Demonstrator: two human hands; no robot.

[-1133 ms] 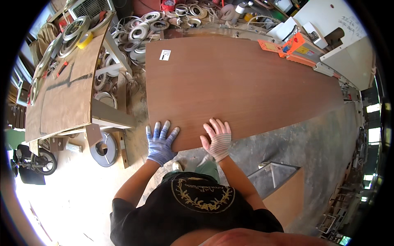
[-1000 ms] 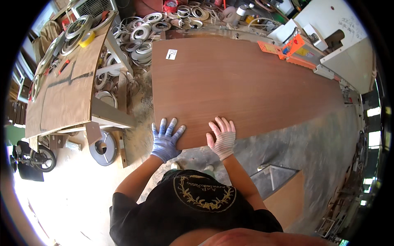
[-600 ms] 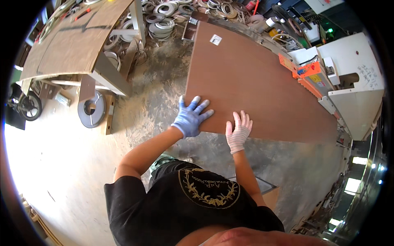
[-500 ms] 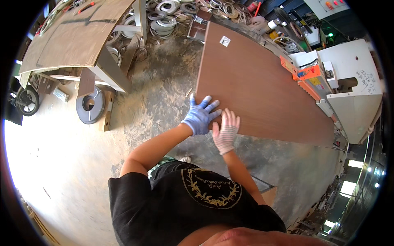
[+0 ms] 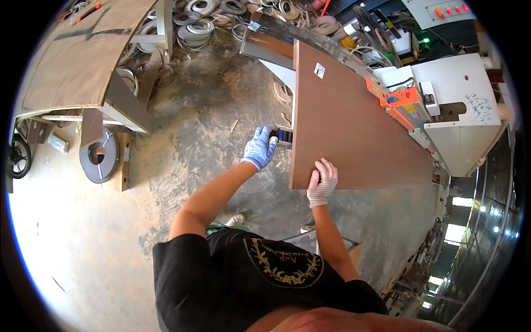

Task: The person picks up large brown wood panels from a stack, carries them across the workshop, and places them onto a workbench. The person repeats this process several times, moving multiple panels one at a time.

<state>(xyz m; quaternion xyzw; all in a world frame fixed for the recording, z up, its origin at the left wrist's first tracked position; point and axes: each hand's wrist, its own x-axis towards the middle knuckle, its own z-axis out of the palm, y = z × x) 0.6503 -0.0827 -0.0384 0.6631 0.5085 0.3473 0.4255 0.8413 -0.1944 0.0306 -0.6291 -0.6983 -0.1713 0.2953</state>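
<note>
A large brown wood panel (image 5: pixel 359 127) with a small white label (image 5: pixel 319 70) lies flat beside the machine. My right hand (image 5: pixel 323 181), in a white striped glove, rests on the panel's near edge. Its fingers and thumb lie on the top face, not wrapped around the edge. Off the panel's left edge is my left hand (image 5: pixel 260 148), in a blue glove, its thumb apart from the fingers. Next to its fingertips sits a dark roller support (image 5: pixel 284 136) that juts out from beneath the panel. Whether the hand touches it is hard to see.
A white machine (image 5: pixel 462 105) with an orange guard (image 5: pixel 404 100) stands along the panel's right side. At the left is a wooden worktable (image 5: pixel 72 61), with a grey coil of banding (image 5: pixel 100 157) by its legs. Several pale coils (image 5: pixel 196 33) are heaped at the back.
My left hand has come off the panel and now hovers left of its edge. The panel has shifted right along the machine, baring the roller support. My right hand stays on the near edge.
</note>
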